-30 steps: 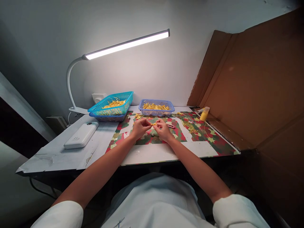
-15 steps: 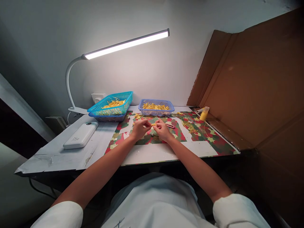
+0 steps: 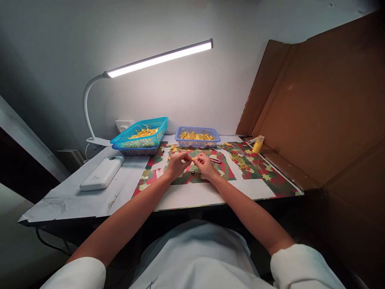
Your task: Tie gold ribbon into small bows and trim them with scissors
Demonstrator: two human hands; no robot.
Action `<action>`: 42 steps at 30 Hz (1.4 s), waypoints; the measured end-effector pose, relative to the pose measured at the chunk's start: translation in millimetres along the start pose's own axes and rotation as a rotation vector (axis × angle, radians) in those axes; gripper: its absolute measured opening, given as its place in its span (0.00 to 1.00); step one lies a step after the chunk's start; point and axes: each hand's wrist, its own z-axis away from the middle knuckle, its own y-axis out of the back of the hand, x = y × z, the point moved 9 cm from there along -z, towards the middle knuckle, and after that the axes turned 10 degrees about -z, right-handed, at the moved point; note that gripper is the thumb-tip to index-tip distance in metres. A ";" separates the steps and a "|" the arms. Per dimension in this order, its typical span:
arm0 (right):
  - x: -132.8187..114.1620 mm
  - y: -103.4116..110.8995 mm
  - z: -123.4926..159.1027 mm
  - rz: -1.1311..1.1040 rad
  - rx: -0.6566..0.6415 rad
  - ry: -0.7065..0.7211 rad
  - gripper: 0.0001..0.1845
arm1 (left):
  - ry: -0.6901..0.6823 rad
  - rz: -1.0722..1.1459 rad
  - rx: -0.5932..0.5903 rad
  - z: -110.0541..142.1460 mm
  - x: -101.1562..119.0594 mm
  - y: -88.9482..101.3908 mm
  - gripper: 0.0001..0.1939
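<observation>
My left hand [image 3: 178, 165] and my right hand [image 3: 205, 166] meet above the patterned sheet on the table, fingertips pinched together. Between them is a small yellow ribbon-like piece [image 3: 193, 158], mostly covered by the fingers, so its exact kind is unclear. A tiny shiny round object [image 3: 193, 171] lies just below the hands. Beside my right hand lies a slim pink-edged tool [image 3: 215, 160], partly hidden. Flat golden strips [image 3: 179, 148] rest behind my left hand. Farther right is a loose tangle of gold cord [image 3: 240, 161].
A lilac basket [image 3: 197, 143] of golden pieces stands at the back; a turquoise basket [image 3: 162, 130] sits on a blue one at left. A white power bank [image 3: 100, 176], a lit lamp [image 3: 162, 58], a yellow thread spool [image 3: 258, 146] and a tall cardboard panel [image 3: 325, 100] surround the work.
Both hands keep their pinch in nearly the same place, with only slight finger movement. The whole view has shifted a little.
</observation>
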 end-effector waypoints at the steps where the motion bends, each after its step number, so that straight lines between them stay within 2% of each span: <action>1: -3.2 0.4 0.4 0.014 -0.012 0.015 0.15 | 0.023 0.017 0.004 -0.6 -3.1 0.8 0.05; 5: -13.9 8.0 1.6 0.000 -0.018 0.036 0.14 | 0.113 0.138 0.004 -2.5 -17.6 1.7 0.06; 9: -12.8 11.9 1.2 -0.117 -0.016 -0.017 0.18 | 0.132 0.205 -0.010 -2.9 -22.2 0.0 0.08; 12: -5.0 9.3 0.1 -0.170 -0.022 -0.070 0.19 | 0.091 0.189 -0.036 -2.5 -14.8 -1.8 0.08; 17: 3.3 9.3 -1.1 -0.106 -0.021 -0.149 0.17 | -0.024 0.109 -0.064 -2.6 2.5 -0.6 0.07; 22: -4.1 10.4 -2.9 -0.155 -0.042 -0.128 0.13 | -0.085 0.017 -0.056 -3.2 5.4 1.3 0.07; 30: 5.1 6.1 -8.2 -0.180 0.014 -0.136 0.12 | -0.195 -0.110 -0.085 -2.1 12.3 -8.0 0.07; 33: 9.8 18.6 -15.2 -0.317 0.138 -0.145 0.14 | -0.179 -0.116 -0.124 -2.7 9.2 -13.6 0.07; 37: 18.0 54.5 -21.2 -0.526 0.371 -0.196 0.17 | -0.095 -0.061 -0.185 -3.3 -2.7 -19.0 0.06; 40: 14.3 73.3 -23.6 -0.626 0.417 -0.202 0.16 | 0.003 0.009 -0.208 -2.9 -14.3 -20.4 0.03; 42: 6.7 79.6 -26.2 -0.674 0.399 -0.182 0.16 | 0.058 0.068 -0.274 -0.7 -20.5 -26.6 0.03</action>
